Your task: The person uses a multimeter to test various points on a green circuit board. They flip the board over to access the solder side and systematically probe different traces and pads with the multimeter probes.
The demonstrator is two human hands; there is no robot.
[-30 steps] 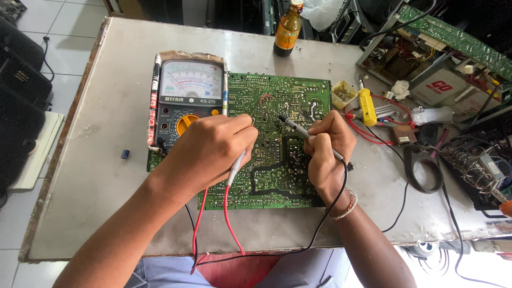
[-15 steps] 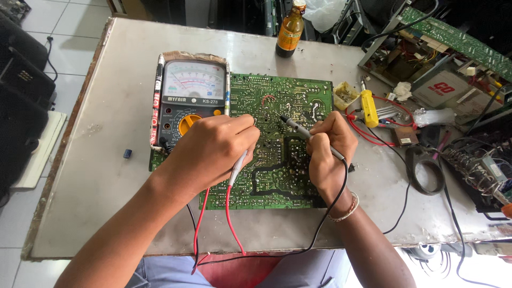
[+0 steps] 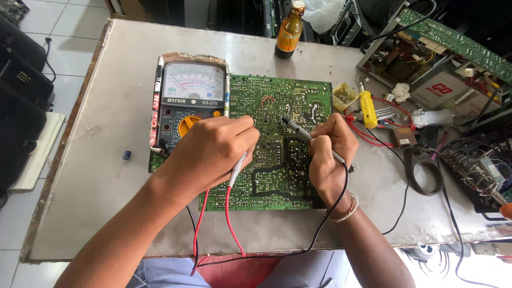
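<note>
A person's left hand [image 3: 213, 152] pinches a red-leaded probe [image 3: 237, 169] against a green circuit board [image 3: 277, 144] lying flat on the grey tabletop [image 3: 106, 106], while the right hand [image 3: 328, 154] grips a black-leaded probe [image 3: 306, 136] like a pen — its tip touching the board's upper middle. A needle-dial meter [image 3: 189, 101] sits at the board's left edge, partly under the left hand; a brown bottle [image 3: 288, 31] stands well behind — a yellow-handled tool [image 3: 367, 106] lies to the right.

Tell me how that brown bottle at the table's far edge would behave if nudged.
The bottle looks like glass, so probably fragile. It stands tall and narrow near the table edge, so it would likely tip, then roll off.
</note>
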